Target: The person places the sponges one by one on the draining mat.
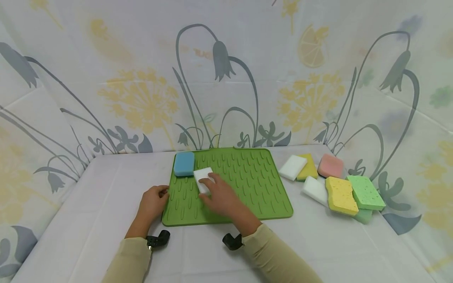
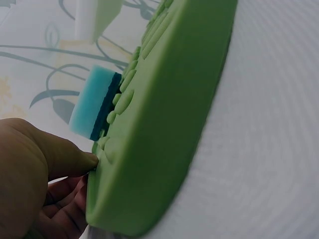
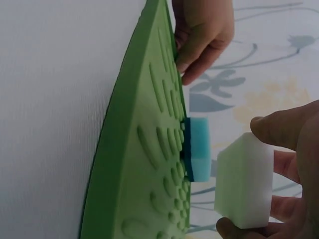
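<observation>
A white sponge block [image 3: 244, 179] is held between the thumb and fingers of my right hand [image 1: 223, 196], over the left part of a ridged green mat [image 1: 244, 188]. In the right wrist view a gap shows between the block and the mat. My left hand [image 1: 152, 204] pinches the mat's left edge, its thumb [image 2: 75, 157] on the rim and the other fingers curled beside it. A blue sponge [image 1: 184, 163] with a dark blue underside lies on the mat's far left corner, just beyond the white block.
Right of the mat lie a white block [image 1: 293, 167], a yellow sponge [image 1: 308, 168], a pink sponge [image 1: 330, 166] and another white block [image 1: 314, 190]. A yellow sponge [image 1: 341, 195] and a green sponge [image 1: 366, 192] rest nearer. A flower-patterned cloth [image 1: 226, 98] hangs behind the white-covered table [image 1: 88, 212].
</observation>
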`<state>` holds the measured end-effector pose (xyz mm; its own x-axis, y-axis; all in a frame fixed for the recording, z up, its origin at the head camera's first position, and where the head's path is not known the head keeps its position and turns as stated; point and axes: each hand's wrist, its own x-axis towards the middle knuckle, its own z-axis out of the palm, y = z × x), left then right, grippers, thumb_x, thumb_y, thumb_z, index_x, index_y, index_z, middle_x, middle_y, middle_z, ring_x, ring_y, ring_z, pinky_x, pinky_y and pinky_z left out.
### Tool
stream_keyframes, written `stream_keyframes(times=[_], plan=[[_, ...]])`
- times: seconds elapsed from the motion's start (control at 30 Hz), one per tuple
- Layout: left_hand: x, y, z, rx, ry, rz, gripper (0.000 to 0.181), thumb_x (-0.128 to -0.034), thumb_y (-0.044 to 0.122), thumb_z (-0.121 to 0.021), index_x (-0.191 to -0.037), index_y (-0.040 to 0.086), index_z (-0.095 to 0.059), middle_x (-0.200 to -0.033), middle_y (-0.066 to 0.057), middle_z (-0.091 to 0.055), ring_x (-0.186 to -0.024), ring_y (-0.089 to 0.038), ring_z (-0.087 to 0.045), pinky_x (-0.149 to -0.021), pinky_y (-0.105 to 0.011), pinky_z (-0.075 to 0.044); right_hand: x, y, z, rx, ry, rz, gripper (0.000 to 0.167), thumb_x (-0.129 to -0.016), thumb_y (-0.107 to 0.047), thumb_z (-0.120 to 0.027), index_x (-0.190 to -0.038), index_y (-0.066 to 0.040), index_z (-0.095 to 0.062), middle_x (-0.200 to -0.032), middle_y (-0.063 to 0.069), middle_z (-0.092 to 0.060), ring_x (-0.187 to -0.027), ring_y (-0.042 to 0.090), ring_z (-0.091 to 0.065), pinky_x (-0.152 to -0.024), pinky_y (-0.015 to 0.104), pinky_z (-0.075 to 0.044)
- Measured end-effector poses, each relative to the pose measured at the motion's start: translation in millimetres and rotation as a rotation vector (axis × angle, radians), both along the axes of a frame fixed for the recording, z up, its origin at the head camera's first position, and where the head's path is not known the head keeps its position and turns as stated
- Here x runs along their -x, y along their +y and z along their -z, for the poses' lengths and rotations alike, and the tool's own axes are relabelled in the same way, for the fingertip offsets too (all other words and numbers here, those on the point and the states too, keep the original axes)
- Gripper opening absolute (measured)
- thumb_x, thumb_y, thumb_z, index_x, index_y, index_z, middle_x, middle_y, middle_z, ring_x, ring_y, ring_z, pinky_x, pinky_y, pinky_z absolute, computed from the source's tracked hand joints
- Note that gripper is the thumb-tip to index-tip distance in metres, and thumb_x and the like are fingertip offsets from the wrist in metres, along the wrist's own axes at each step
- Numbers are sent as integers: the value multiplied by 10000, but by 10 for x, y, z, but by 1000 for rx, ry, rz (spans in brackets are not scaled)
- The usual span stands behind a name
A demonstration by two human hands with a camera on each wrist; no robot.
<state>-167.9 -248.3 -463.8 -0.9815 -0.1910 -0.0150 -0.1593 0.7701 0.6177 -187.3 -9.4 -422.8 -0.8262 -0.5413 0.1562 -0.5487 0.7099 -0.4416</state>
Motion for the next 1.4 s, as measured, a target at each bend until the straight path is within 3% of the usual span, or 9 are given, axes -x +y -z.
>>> stream_keyframes(times=[0.27,1.2,1.4], plan=[[32,-3,15,3,-2,1,371,-970,124,-500,-1301,-28,-574,-1116,-186,-629,-964,-267,-582,-776,-388,-490,-46,-150,27,-31,1,-1,436,-980,-370,-547,-1382,-206,-507,-1496,137,-390,-1195,319,-578,-943,455,-504],[58,-36,29,12,4,22,362,-958,118,-511,-1278,-28,-593,-1101,-188,-645,-968,-277,-599,-788,-415,-499,-179,-537,152,-127,-41,-61,468,-987,-412,-519,-1408,-211,-487,-1508,131,-386,-1313,280,-493,-1023,402,-460],[56,-35,23,16,6,17,362,-954,119,-513,-1274,-28,-597,-1099,-188,-647,-971,-280,-601,-790,-417,-502,-199,-585,173,-149,-22,-69,455,-987,-354,-532,-1406,-178,-496,-1499,130,-392,-1294,263,-510,-1007,367,-473]])
